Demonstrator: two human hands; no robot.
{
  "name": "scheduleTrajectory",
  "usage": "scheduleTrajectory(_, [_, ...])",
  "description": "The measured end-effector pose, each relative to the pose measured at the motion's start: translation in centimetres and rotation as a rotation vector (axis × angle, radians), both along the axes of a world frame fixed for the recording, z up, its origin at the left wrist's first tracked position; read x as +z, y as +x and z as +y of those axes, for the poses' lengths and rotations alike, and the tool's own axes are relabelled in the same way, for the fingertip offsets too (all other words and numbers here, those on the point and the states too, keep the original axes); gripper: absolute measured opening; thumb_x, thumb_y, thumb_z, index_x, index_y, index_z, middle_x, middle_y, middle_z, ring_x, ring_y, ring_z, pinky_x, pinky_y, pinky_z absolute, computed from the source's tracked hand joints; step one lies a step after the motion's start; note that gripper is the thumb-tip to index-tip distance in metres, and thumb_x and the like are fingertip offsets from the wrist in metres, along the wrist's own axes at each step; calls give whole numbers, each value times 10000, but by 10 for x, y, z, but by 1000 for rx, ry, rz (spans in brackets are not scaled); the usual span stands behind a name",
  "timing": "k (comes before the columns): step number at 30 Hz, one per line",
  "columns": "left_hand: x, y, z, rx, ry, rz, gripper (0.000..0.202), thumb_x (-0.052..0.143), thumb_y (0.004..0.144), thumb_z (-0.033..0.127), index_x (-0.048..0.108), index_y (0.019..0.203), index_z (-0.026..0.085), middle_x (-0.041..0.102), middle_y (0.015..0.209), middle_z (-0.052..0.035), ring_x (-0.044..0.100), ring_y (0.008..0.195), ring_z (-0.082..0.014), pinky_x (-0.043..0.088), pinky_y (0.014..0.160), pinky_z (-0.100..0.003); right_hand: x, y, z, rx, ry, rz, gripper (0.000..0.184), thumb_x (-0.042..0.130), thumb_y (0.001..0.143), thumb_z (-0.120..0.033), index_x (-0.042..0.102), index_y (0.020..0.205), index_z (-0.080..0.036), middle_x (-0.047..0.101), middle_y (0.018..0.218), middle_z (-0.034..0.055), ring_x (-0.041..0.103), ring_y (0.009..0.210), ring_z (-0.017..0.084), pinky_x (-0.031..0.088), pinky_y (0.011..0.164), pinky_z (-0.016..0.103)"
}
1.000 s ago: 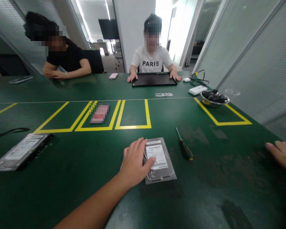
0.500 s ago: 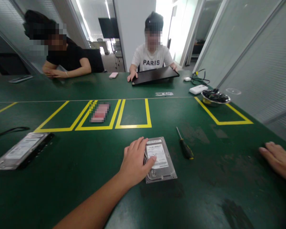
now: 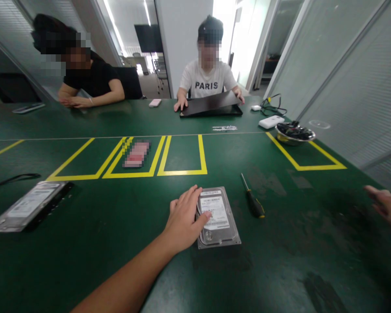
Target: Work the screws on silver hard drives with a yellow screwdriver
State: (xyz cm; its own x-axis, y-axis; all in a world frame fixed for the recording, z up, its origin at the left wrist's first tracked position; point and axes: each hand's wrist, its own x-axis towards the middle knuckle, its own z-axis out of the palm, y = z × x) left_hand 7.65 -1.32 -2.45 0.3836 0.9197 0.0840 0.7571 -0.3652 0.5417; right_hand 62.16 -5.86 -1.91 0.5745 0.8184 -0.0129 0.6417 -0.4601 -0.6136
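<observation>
A silver hard drive with a white label lies flat on the green table in front of me. My left hand grips its left side, fingers along the edge and thumb across the label. To the right of the drive is a screwdriver with a black and yellow handle, its metal tip pointing away from me. At the far right edge my right hand is raised above the table, partly out of view and blurred. Its fingers look stretched out, and nothing shows in them.
Another hard drive lies at the left near a black cable. Yellow tape outlines mark the table. A metal bowl of dark parts stands back right, by a white device. Across the table, one person handles a black panel; another leans there.
My right hand has lifted and shifted slightly right. My left hand stays on the hard drive, which has barely moved. The person opposite has lowered a black frame, with the panel's right side raised above it.
</observation>
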Motion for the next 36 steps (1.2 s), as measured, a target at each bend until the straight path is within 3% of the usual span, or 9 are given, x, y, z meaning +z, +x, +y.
scheduleTrajectory(2, [-1,-1,1,-7,3,-7,592,497,956,434,338,1487,225,358,1578,-132,326,1440,-318,311,1082,-536,20,-36,5,-143,317,409,461,387,948,-536,767,1091,-318,428,1527,118,404,1404,213,397,981,378])
scheduleTrajectory(3, [-1,-1,1,-9,6,-13,591,498,956,433,340,1486,225,362,1574,-136,330,1438,-320,311,1081,-536,31,-56,7,-159,405,557,376,427,951,-442,790,991,-356,465,1511,80,420,1395,182,378,1006,367])
scheduleTrajectory(5, [-1,-1,1,-9,12,-26,592,510,948,427,351,1481,224,378,1563,-142,344,1427,-325,316,1076,-533,54,-99,11,-128,434,734,379,434,947,-383,805,875,-354,527,1474,58,462,1369,182,361,1048,377])
scheduleTrajectory(7, [0,-1,2,-5,14,-40,591,529,936,416,367,1469,218,395,1551,-144,358,1417,-325,323,1071,-525,74,-139,13,-72,418,840,332,473,922,-359,803,933,-325,549,1457,72,476,1362,216,363,1077,398])
scheduleTrajectory(11, [2,-1,2,3,10,-55,590,553,915,397,384,1450,214,410,1541,-139,363,1415,-313,323,1076,-511,92,-206,16,63,306,1057,308,504,906,-340,788,1008,-274,577,1428,95,517,1332,250,415,1087,410])
scheduleTrajectory(17, [2,-3,3,6,2,-76,601,580,892,389,390,1438,226,435,1524,-115,369,1413,-297,315,1087,-500,83,-291,21,257,149,1413,331,516,918,-325,708,1165,-216,591,1415,76,522,1332,230,409,1138,408])
scheduleTrajectory(23, [0,-2,3,9,5,-91,606,594,878,384,397,1429,226,442,1518,-109,378,1407,-294,311,1099,-501,66,-355,27,257,93,1639,267,528,932,-261,708,1103,-163,662,1317,101,568,1284,217,369,1163,401])
scheduleTrajectory(30, [1,-3,2,5,0,-109,615,596,874,365,389,1434,214,439,1518,-130,379,1406,-303,309,1103,-521,33,-371,28,349,188,1736,270,599,905,-277,710,1121,-159,638,1346,119,539,1316,237,339,1175,420])
scheduleTrajectory(36, [1,-3,2,-2,-15,-129,617,594,873,337,386,1444,231,437,1523,-130,371,1420,-310,301,1113,-535,25,-363,24,425,169,1719,274,613,901,-313,713,1132,-205,618,1380,96,507,1348,232,279,1201,444])
